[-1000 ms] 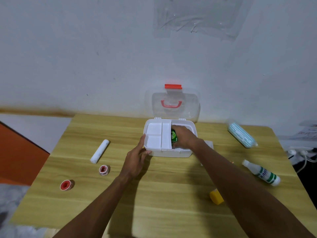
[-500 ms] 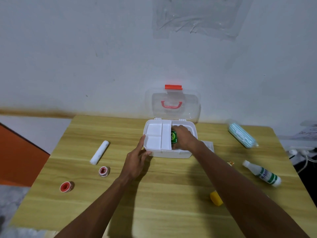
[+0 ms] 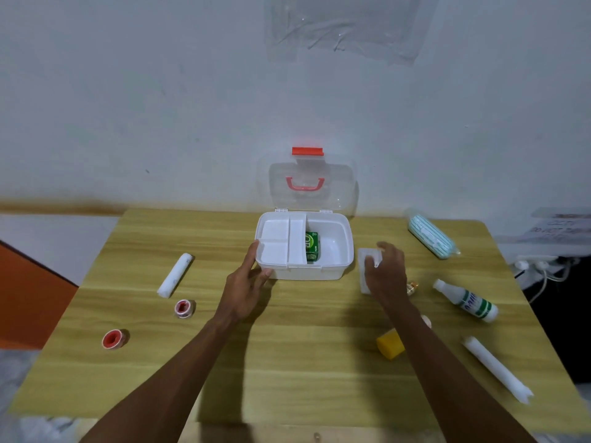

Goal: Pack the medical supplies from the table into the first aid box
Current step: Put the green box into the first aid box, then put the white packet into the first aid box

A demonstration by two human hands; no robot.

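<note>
The white first aid box (image 3: 332, 272) stands open at the table's far middle, its clear lid (image 3: 311, 190) upright. A green carton (image 3: 312, 246) lies inside, beside the white divided tray (image 3: 281, 241). My left hand (image 3: 246, 282) rests against the box's front left corner, fingers apart. My right hand (image 3: 385, 270) is outside the box, just to its right, fingers curled down onto a flat white packet (image 3: 364, 260) on the table. Whether it grips the packet cannot be told.
On the wooden table (image 3: 303, 362): a white roll (image 3: 175, 275) and two red-cored tape rolls (image 3: 184, 308) (image 3: 114, 339) at left; a striped blue pack (image 3: 431, 235), a white bottle (image 3: 467, 301), a yellow cap (image 3: 390, 343) and a long white roll (image 3: 495, 367) at right. Cables hang off the right edge.
My right hand let go of the green carton inside the box, and moved out to the right onto the white packet. The left hand stays at the box.
</note>
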